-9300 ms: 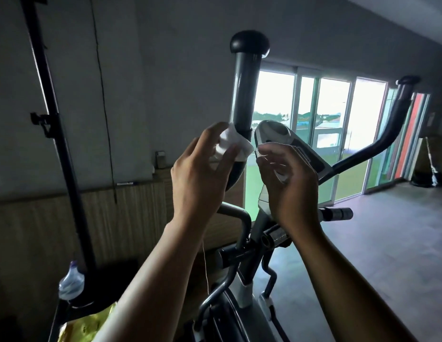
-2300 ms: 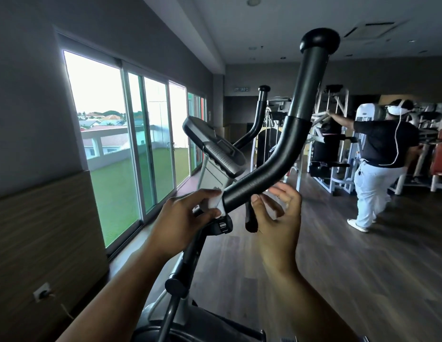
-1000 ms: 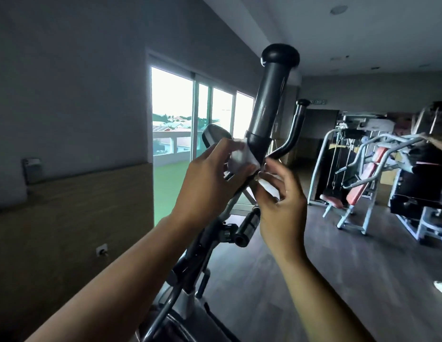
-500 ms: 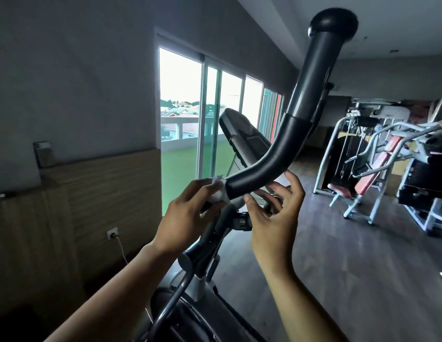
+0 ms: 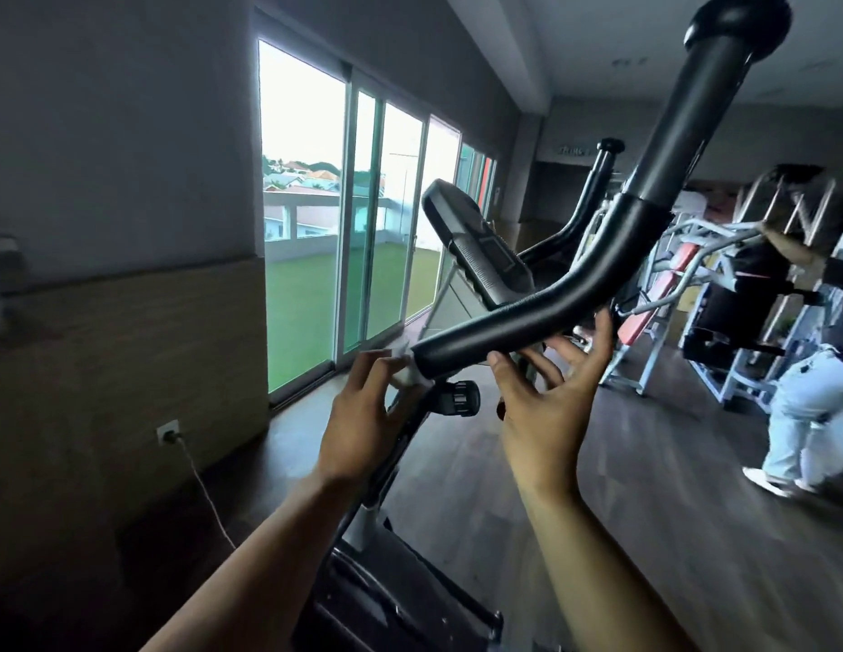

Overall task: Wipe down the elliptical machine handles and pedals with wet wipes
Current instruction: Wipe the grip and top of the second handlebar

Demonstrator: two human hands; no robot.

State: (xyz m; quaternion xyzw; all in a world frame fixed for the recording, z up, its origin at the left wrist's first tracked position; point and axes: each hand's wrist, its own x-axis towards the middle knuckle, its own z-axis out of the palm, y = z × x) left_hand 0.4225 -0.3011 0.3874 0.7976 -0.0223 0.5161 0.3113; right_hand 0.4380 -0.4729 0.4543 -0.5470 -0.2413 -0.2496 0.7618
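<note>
Lowered to the near end of the handle, the left hand apparently pinches the wet wipe mid-stroke, the right hand grip wide beneath; far handle likely next.

L side: grey wall w/ wood panel on lower half, wall socket w/ plug in, cord trailing down towards the dark wood floor. Sliding glass doors run along the wall beyond, lawn and rooftops outside. R side: weight machines w/ white frames and a red pad; person in black top, white trousers and white shoes stands at them, blurred.
</note>
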